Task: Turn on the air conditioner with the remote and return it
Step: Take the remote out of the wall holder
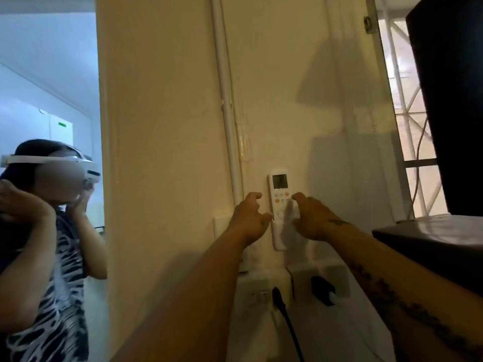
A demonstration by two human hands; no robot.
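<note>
A white remote (280, 197) with a small screen and orange buttons stands upright in a white wall holder (279, 239) on the cream wall. My left hand (249, 218) hovers just left of the remote with curled fingers apart, holding nothing. My right hand (312, 218) is just right of it, fingers curled and apart, near or brushing the remote's edge. The air conditioner is out of view.
A person wearing a white headset (56, 173) stands at the left in a doorway. Wall sockets with a black plug and cable (281, 304) sit below the holder. A dark cabinet (428, 241) and a dark panel (452, 100) stand at the right by a barred window (407, 121).
</note>
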